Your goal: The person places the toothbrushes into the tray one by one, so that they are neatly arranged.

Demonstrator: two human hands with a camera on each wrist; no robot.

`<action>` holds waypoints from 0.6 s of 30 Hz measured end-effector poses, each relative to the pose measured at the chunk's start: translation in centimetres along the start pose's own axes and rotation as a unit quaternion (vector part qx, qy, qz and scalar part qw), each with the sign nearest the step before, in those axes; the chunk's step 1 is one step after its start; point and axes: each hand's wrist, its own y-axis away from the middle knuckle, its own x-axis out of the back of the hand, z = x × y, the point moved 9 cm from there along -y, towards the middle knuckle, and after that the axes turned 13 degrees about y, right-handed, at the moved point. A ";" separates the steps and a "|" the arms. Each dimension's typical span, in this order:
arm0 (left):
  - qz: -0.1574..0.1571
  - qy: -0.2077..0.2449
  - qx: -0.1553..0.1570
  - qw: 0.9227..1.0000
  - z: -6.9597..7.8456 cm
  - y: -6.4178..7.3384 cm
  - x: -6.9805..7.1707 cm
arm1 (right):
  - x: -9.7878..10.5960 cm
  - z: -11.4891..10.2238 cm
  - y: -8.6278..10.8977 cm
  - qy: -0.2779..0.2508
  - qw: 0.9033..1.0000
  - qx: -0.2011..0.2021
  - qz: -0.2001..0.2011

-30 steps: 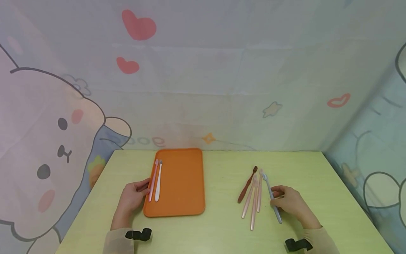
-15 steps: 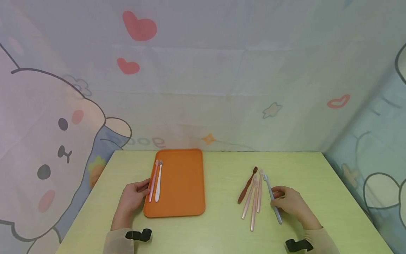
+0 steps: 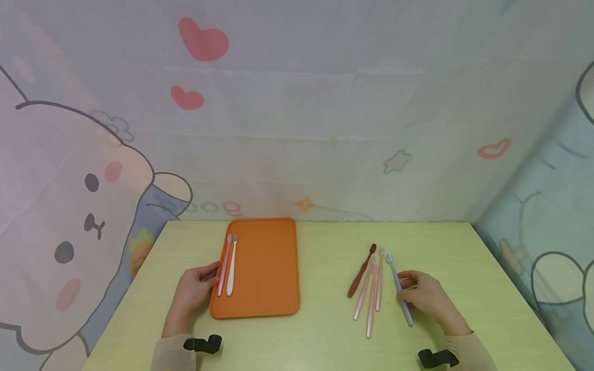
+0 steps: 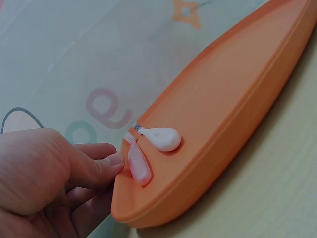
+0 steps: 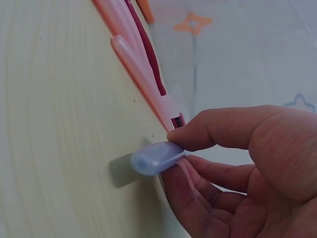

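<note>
Cartoon-printed cloth [image 3: 297, 113] hangs behind a pale yellow-green surface [image 3: 322, 278].
From the left, I see the person's left hand [image 3: 192, 288] with its fingers pinching the near-left rim of an orange tray [image 3: 266, 268], where a pink toothbrush [image 3: 225, 267] and a white toothbrush [image 3: 231, 273] lie side by side along the left edge; well across to the right, a brown toothbrush [image 3: 360, 272] lies beside three pale pink toothbrushes [image 3: 370, 309], loosely fanned, and just past them the right hand [image 3: 424, 294] pinches a blue-grey toothbrush [image 3: 406, 313] partway along its handle, between thumb and fingers.
</note>
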 end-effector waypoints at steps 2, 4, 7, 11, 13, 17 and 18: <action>0.000 -0.002 -0.001 1.000 0.0 0.0 0.0 | 0.0 0.0 0.0 -0.003 1.000 0.000 0.000; 0.000 -0.005 -0.003 1.000 0.0 0.0 0.0 | 0.1 0.0 0.0 -0.007 1.000 -0.001 0.001; 0.000 -0.005 -0.005 1.000 0.0 0.1 0.0 | 0.1 -0.1 0.1 -0.009 1.000 0.002 0.002; 0.001 -0.002 -0.006 1.000 0.0 0.1 0.0 | 0.0 -0.1 0.1 -0.014 1.000 0.004 -0.001; 0.001 -0.002 -0.006 1.000 0.0 0.1 0.0 | 0.0 -0.1 0.1 -0.021 1.000 0.006 -0.004; 0.000 0.000 -0.004 1.000 0.1 0.1 -0.1 | -0.2 -0.2 0.1 -0.034 0.999 0.009 -0.008; 0.000 -0.001 -0.004 1.000 0.1 0.1 -0.1 | -0.2 -0.2 0.1 -0.036 0.999 0.010 -0.008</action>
